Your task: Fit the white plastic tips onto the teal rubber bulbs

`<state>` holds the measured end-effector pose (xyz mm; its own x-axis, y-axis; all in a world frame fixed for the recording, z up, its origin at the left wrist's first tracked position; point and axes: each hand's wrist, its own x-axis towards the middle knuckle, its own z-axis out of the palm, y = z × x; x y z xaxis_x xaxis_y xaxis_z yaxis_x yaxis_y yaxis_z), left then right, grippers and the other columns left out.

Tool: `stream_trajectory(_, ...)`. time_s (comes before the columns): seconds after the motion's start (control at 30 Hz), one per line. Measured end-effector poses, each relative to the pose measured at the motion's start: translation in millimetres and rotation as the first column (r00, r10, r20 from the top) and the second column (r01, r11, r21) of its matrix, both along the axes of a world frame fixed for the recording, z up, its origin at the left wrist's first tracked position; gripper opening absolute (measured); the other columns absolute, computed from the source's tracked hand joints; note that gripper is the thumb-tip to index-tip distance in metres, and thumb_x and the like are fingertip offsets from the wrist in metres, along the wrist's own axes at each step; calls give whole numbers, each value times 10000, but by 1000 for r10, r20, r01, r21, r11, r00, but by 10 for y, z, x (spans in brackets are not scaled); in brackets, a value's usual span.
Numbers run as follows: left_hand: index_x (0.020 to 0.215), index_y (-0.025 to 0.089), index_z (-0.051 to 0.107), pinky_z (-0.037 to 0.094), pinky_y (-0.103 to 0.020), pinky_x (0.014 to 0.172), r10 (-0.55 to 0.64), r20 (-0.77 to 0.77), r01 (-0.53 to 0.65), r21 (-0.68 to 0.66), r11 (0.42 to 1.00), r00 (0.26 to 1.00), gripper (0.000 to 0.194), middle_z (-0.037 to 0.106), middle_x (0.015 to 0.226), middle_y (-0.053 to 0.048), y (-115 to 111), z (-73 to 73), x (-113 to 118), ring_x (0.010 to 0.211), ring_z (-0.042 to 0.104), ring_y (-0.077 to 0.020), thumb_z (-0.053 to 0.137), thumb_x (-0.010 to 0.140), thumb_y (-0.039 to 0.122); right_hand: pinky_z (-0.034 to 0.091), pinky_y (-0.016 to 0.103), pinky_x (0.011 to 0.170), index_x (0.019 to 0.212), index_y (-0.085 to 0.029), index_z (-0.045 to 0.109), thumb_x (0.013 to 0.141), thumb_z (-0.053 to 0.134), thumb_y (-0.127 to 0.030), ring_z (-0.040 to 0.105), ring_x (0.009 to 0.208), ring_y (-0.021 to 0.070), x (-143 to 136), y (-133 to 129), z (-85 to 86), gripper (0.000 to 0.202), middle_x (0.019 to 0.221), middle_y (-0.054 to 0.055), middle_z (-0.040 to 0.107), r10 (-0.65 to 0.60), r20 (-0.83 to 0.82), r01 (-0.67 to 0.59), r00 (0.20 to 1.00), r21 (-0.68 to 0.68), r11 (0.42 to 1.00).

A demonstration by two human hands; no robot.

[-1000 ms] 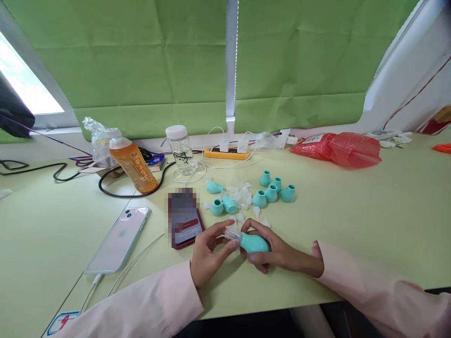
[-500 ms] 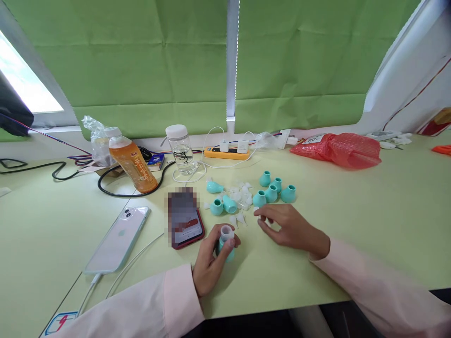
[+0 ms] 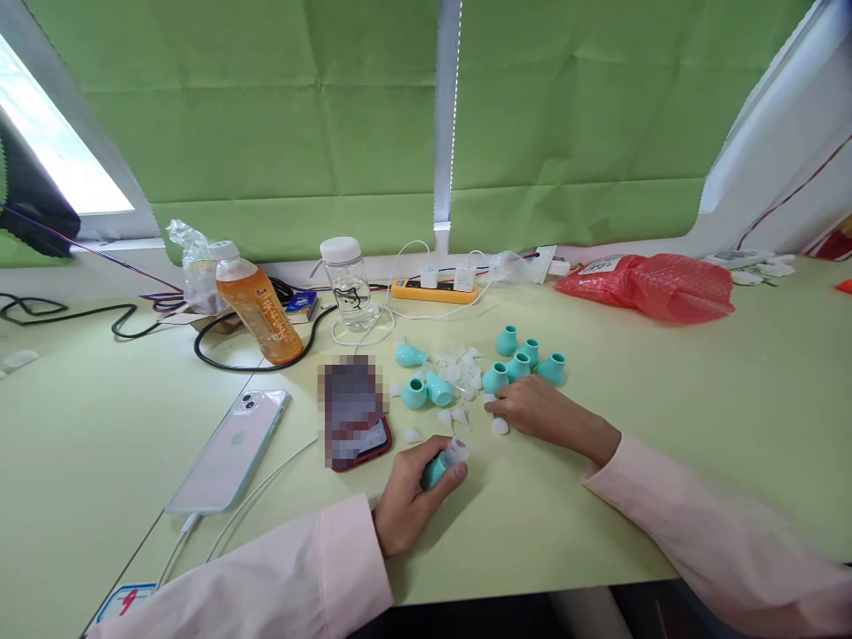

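My left hand (image 3: 416,501) is wrapped round a teal bulb-shaped piece (image 3: 436,470), tilted to the right, with a translucent white collar (image 3: 456,451) at its upper end. To the right, the fingers of my right hand (image 3: 542,413) are pinched together at a small translucent white piece (image 3: 491,401); the fingertips partly hide it. A loose white cap-like piece (image 3: 500,427) lies just below those fingers. Behind that hand stand several teal bulb-shaped pieces (image 3: 507,340). Others lie or stand left of a translucent pile (image 3: 462,368), among them a teal piece on its side (image 3: 411,355).
A phone in a red case (image 3: 359,448) is left of my left hand, a pale phone (image 3: 230,453) on its cable farther left. Behind are an orange drink bottle (image 3: 263,315), a clear water bottle (image 3: 350,293), a yellow power strip (image 3: 432,291) and a red bubble-wrap bag (image 3: 652,286).
My left hand has tipped the teal piece from upright to the right. My right hand's fingers have closed at the small white piece, and the cap-like piece below them now shows. The view has shifted slightly.
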<state>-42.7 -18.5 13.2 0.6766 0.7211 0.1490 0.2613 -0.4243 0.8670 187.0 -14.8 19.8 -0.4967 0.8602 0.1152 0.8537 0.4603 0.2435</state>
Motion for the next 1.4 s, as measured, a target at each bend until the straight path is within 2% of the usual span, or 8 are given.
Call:
stream_trajectory(0.33, 890, 151, 504, 325, -214, 566, 22, 9, -22, 22, 1000, 1000, 248, 491, 643, 17, 15, 12, 98, 585, 418, -103, 407, 799, 361, 100, 261, 450, 821, -181, 610, 739, 424, -27, 390, 441, 84, 24, 52, -54, 255, 519, 10, 520, 52, -41, -51, 998, 31, 998)
stream_trajectory(0.43, 886, 144, 498, 327, -211, 523, 34, 28, -33, -29, 999, 999, 270, 482, 566, 28, 20, -9, 103, 528, 424, -99, 420, 787, 383, 190, 234, 431, 862, -172, 615, 774, 435, -83, 434, 480, 91, -43, -28, 43, 219, 565, 18, 540, 166, -279, -131, 946, 139, 981)
stream_trajectory(0.53, 862, 133, 526, 343, -211, 519, 55, 49, -53, -41, 998, 997, 288, 497, 548, 19, 23, -37, 100, 518, 440, -101, 445, 773, 394, 339, 215, 457, 869, -171, 617, 734, 553, -187, 481, 530, 83, -147, -163, 156, 151, 668, 23, 561, 206, -737, -167, 644, 127, 978)
stream_trajectory(0.63, 867, 117, 571, 360, -213, 525, 83, 77, -80, -43, 996, 994, 309, 525, 559, 0, 18, -48, 93, 523, 454, -106, 481, 753, 390, 431, 215, 491, 842, -176, 624, 666, 629, -198, 522, 549, 84, -239, -262, 176, 177, 697, 16, 573, -25, -958, -263, 287, -104, 959)
stream_trajectory(0.8, 832, 87, 627, 358, -204, 513, 73, 107, -69, -44, 997, 992, 315, 549, 578, -24, 3, -2, 88, 529, 446, -104, 515, 733, 366, 482, 236, 493, 811, -140, 637, 637, 652, -203, 559, 507, 98, -301, -281, 81, 186, 652, 24, 607, -358, -929, -379, 94, -366, 850)
stream_trajectory(0.93, 828, 81, 643, 327, -202, 491, 42, 72, -42, 9, 999, 997, 329, 530, 556, -16, 1, 33, 85, 507, 400, -92, 491, 752, 363, 500, 247, 518, 802, -130, 646, 637, 651, -217, 584, 531, 117, -285, -267, 84, 187, 633, 33, 630, -399, -909, -410, 117, -410, 814)
stream_trajectory(1.13, 787, 119, 639, 314, -203, 498, -21, 42, 17, 103, 995, 999, 302, 506, 558, 2, -2, 14, 78, 517, 380, -89, 441, 793, 347, 495, 228, 510, 786, -143, 671, 648, 638, -251, 593, 562, 123, -256, -254, 159, 178, 643, 46, 651, -343, -890, -346, 301, -437, 830)
stream_trajectory(1.4, 793, 151, 624, 307, -215, 485, 4, -22, 2, 274, 962, 1000, 267, 451, 490, 13, -35, -39, 91, 478, 388, -98, 421, 804, 324, 476, 213, 494, 824, -148, 673, 681, 606, -281, 583, 536, 110, -227, -254, 251, 207, 611, 33, 654, -310, -842, -382, 442, -489, 784)
